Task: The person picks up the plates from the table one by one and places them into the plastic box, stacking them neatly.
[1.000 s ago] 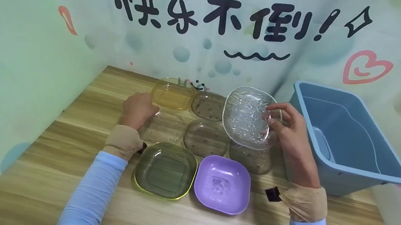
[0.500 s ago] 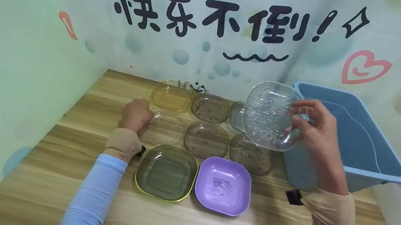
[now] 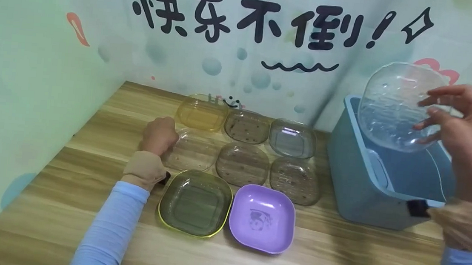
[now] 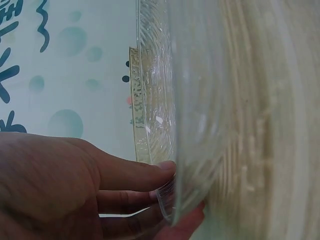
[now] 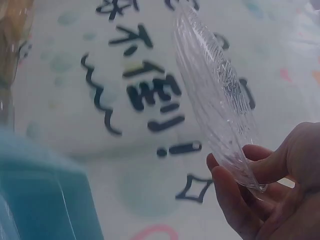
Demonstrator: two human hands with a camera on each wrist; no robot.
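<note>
A clear textured plate (image 3: 396, 108) is tilted above the blue bin (image 3: 343, 172), pinched at its right edge by my right hand (image 3: 467, 123). In the right wrist view the thumb and fingers of my right hand (image 5: 270, 185) hold the rim of that clear plate (image 5: 215, 100). At the left, my left hand (image 3: 159, 136) pinches the edge of another clear plate (image 3: 193, 152) on the table. The left wrist view shows the thumb of my left hand (image 4: 125, 185) on the rim of this clear plate (image 4: 160, 100), fingers on its other side.
Behind stand an amber plate (image 3: 202, 114), a dark clear plate (image 3: 246, 128) and a greyish plate (image 3: 292, 139). Two more clear plates (image 3: 242, 165) (image 3: 295, 181) lie in the middle row. Nearer are a green dish (image 3: 195, 203) and a purple dish (image 3: 261, 220).
My right hand has carried the clear plate right and up, from over the plates to above the blue bin, uncovering the greyish plate. My left hand stays nearly where it was.
</note>
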